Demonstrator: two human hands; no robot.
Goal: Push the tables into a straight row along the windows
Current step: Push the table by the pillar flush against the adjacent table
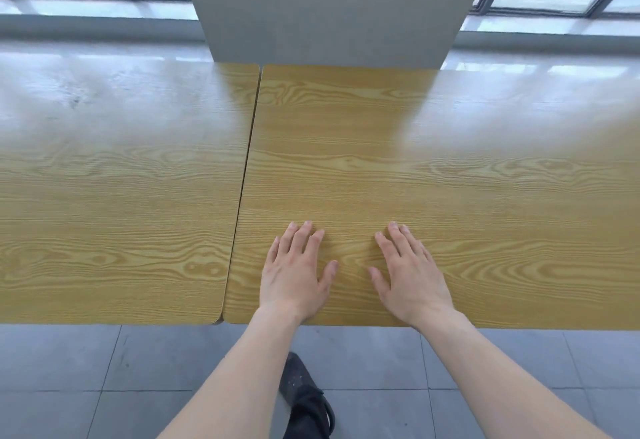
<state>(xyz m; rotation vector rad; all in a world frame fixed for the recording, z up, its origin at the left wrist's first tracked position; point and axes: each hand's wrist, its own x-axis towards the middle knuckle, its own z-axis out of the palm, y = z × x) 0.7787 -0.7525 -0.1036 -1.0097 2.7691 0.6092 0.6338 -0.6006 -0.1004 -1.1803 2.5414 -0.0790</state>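
With palms flat, I see left hand (294, 272), right hand (408, 272) spread on right tabletop (450, 168); left tabletop (121, 178) alongside, thin seam between.

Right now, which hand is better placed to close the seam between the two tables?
Left, marginally. Both hands lie flat on the right table, but the left hand sits nearer the seam with the left table; the right hand is farther away.
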